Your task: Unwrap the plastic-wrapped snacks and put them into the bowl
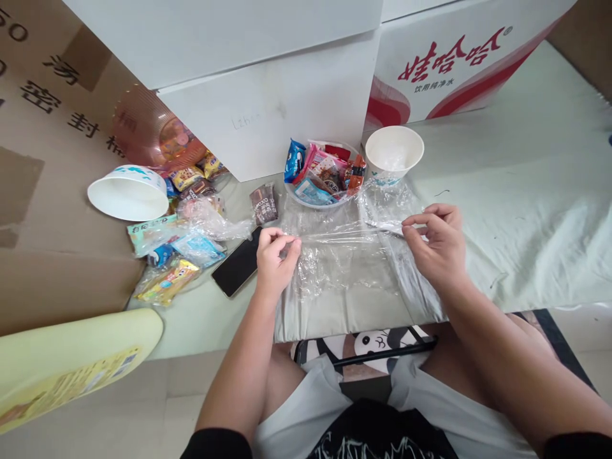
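A sheet of clear plastic film (344, 234) is stretched between my two hands, low over the cloth-covered surface. My left hand (277, 260) pinches its left end between thumb and fingers. At the other end, my right hand (437, 242) pinches the film with its fingertips. More crinkled clear plastic lies under the stretched part. Just beyond the film stands a bowl (315, 203) filled with wrapped snacks (327, 169). To its right is a white paper bowl (393, 152). A black phone (236, 264) lies beside my left hand, with a brown snack packet (264, 203) behind it.
Several packaged snacks (189, 239) are heaped at the left, near a tipped white paper bowl (128, 194) and a reddish clear container (153, 131). White boxes (272, 108) stand at the back. A brown carton (57, 191) and a yellow container (81, 357) flank the left side.
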The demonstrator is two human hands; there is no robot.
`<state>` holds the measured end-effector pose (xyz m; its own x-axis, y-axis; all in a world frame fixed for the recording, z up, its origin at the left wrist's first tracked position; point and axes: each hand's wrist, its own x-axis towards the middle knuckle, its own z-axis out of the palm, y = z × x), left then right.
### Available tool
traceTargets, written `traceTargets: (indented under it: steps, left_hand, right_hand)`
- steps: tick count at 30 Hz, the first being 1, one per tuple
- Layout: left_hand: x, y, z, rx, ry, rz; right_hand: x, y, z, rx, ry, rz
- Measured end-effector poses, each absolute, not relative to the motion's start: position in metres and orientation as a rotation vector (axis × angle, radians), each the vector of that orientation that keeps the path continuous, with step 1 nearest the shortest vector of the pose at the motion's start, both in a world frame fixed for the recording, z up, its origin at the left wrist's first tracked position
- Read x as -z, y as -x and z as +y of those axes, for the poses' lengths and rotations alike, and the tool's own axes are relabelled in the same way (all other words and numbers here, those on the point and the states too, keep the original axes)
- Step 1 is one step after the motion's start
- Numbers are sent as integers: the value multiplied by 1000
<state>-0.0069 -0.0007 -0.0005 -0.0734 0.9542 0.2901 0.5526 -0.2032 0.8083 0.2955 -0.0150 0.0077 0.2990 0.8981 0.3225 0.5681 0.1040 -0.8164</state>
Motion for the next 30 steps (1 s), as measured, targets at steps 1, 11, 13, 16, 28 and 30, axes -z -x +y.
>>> traceTargets:
  steps: [1, 11, 13, 16, 28, 30]
  left_hand:
    - [2, 7, 0, -1232, -1784, 1638]
    - [-10, 4, -7, -1261, -1651, 1491]
    - [-9, 6, -7, -1287, -1528, 1373]
    - [-4, 12, -4, -1337, -1456, 1290]
    - [-25, 0, -10, -1055, -891, 943]
    - [-31, 1, -13, -840, -746, 872]
  right_hand:
    - [-7, -296, -15, -383, 1582, -1391]
    - [-20, -296, -19, -768, 1604, -1320]
    - [-23, -295, -21, -959, 1594, -1227]
    - [-26, -295, -20, -1231, 1552, -1098]
    - [-42, -311, -13, -1423, 1491, -768]
    - [-36, -316, -10, -1110, 1484, -787]
